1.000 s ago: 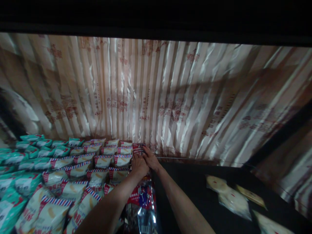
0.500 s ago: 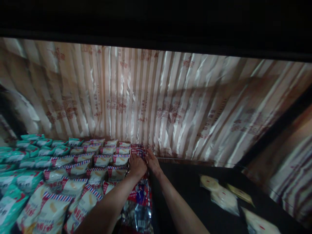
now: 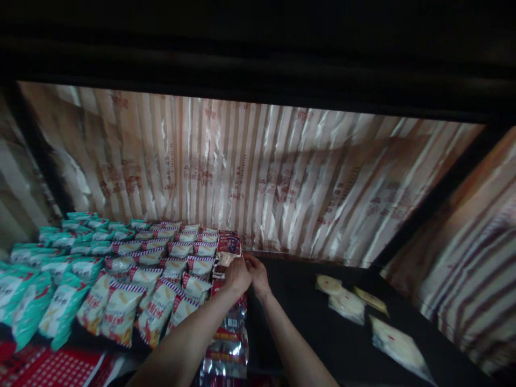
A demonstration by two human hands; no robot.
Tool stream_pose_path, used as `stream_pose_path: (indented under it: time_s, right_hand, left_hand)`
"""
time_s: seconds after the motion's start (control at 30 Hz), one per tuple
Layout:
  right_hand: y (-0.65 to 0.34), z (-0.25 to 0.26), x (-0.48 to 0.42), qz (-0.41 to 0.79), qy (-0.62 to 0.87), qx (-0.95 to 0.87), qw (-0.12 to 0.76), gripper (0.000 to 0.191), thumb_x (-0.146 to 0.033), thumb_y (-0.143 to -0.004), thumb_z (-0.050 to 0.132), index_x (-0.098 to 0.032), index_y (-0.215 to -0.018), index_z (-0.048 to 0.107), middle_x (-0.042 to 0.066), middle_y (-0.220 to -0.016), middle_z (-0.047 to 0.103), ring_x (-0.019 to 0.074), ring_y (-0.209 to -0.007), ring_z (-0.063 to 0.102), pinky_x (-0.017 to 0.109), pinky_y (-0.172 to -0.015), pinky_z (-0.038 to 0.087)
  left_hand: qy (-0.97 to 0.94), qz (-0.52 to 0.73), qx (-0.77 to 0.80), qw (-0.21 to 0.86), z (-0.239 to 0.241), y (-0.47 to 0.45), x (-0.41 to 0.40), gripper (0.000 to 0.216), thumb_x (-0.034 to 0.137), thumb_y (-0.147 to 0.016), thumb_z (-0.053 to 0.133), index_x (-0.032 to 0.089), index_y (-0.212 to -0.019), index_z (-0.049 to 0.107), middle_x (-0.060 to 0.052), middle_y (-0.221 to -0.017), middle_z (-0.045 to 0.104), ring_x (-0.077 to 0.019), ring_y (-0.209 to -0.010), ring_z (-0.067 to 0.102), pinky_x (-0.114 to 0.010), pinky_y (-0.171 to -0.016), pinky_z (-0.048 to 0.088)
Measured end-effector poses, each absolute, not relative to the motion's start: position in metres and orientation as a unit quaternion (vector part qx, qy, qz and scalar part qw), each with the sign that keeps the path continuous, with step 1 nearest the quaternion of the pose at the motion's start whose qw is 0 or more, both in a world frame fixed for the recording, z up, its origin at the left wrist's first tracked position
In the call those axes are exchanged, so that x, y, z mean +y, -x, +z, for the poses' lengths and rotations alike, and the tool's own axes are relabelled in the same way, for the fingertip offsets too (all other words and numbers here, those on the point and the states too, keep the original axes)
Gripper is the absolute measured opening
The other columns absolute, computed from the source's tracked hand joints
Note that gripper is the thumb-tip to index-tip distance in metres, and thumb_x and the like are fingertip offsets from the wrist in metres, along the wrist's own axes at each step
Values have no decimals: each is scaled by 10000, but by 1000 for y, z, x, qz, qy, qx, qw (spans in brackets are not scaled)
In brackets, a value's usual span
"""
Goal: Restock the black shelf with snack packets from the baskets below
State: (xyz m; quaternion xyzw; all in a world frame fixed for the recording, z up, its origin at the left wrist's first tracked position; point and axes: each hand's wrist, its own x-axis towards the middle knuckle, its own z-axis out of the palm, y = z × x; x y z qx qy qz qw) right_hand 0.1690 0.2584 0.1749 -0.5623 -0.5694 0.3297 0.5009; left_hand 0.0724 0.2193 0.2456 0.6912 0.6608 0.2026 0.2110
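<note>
Both my hands reach deep into a shelf. My left hand (image 3: 237, 276) and my right hand (image 3: 258, 274) meet on a red and silver snack packet (image 3: 228, 245) that stands at the back of a row of the same shiny packets (image 3: 228, 344). The fingers of both hands are closed on the lower edge of that rear packet, which tilts upright against the striped back wall (image 3: 250, 177). To the left stand rows of white packets with red and blue striped tops (image 3: 161, 279).
Teal packets (image 3: 48, 269) fill the far left of the shelf. Several clear-wrapped round flat items (image 3: 350, 301) lie on the dark shelf floor (image 3: 306, 317) at the right. A dark shelf board (image 3: 258, 48) hangs overhead. A red checked surface (image 3: 52, 368) shows at bottom left.
The view has pulled back and tipped down. My hands drew slightly nearer, and the rear red packet now stands more upright between them.
</note>
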Motion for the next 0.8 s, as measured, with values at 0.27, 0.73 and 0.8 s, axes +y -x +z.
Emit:
stream_pose_path:
  time_s: [0.27, 0.73, 0.8]
  right_hand:
    - [-176, 171, 185, 296, 603, -543, 503, 364, -332, -718, 456, -154, -944, 679, 107, -948, 704, 229, -862, 639, 364, -831, 484]
    - [-175, 133, 41, 301, 619, -518, 509, 345, -287, -742, 440, -168, -988, 652, 102, -1059, 651, 210, -986, 588, 394, -934, 437]
    - [-169, 123, 20, 287, 627, -523, 501, 333, -259, -747, 421, -177, -972, 652, 93, -1046, 652, 202, -993, 585, 381, -942, 433]
  left_hand:
    - [-700, 227, 631, 246, 246, -81, 149, 331, 203, -896, 330, 144, -1066, 607, -105, -1111, 639, -172, -1014, 596, -251, -877, 443]
    - [-712, 235, 580, 320, 190, -78, 29, 316, 196, -882, 338, 173, -1062, 596, -69, -1078, 638, -166, -983, 584, -266, -903, 441]
    - [-715, 231, 567, 338, 173, -72, 13, 331, 161, -863, 343, 190, -1083, 588, -53, -1093, 636, -157, -1003, 577, -258, -918, 432]
